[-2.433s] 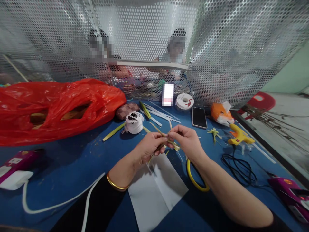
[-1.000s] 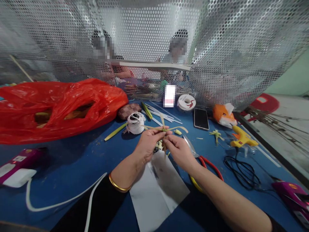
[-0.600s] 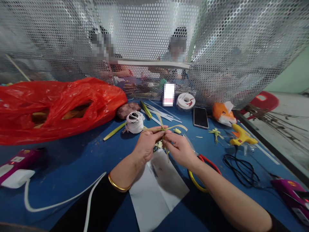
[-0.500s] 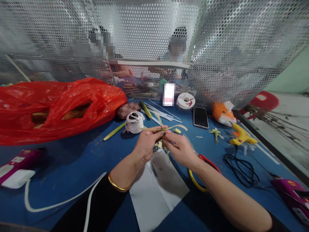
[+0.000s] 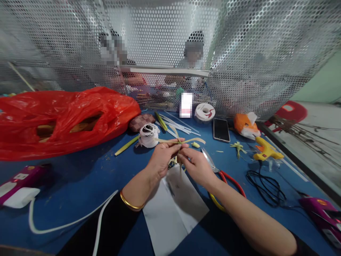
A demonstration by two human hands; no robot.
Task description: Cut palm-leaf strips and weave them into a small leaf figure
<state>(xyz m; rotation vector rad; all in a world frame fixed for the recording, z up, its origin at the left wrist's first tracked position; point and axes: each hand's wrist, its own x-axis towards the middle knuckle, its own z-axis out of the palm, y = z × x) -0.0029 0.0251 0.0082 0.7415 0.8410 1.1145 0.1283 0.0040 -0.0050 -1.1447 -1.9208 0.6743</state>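
Pale green leaf strips [image 5: 195, 140] cross in a small knot between my two hands, their loose ends sticking out to the sides, up and down. My left hand [image 5: 163, 156] pinches the strips at the crossing. Closed too, my right hand [image 5: 195, 161] grips the strips just right of the left fingertips, with one end hanging below. Under the hands lies a white sheet of paper [image 5: 176, 213], with leaf scraps at its top edge. Scissors with red and yellow handles [image 5: 234, 179] lie partly beneath my right wrist. A cut leaf piece [image 5: 195, 145] sits just beyond the fingers.
A red plastic bag [image 5: 64, 124] fills the back left, beside a spool of white cord [image 5: 148, 135]. At the back right are a ribbon roll [image 5: 205, 112], a phone [image 5: 221, 129], a tissue pack [image 5: 246, 125], a finished leaf knot [image 5: 238, 148] and a yellow glue gun [image 5: 268, 149].
My right hand has shifted slightly left and closer to the left hand, uncovering more of the scissor blades. The hanging strip end has swung left. My left hand has hardly moved.
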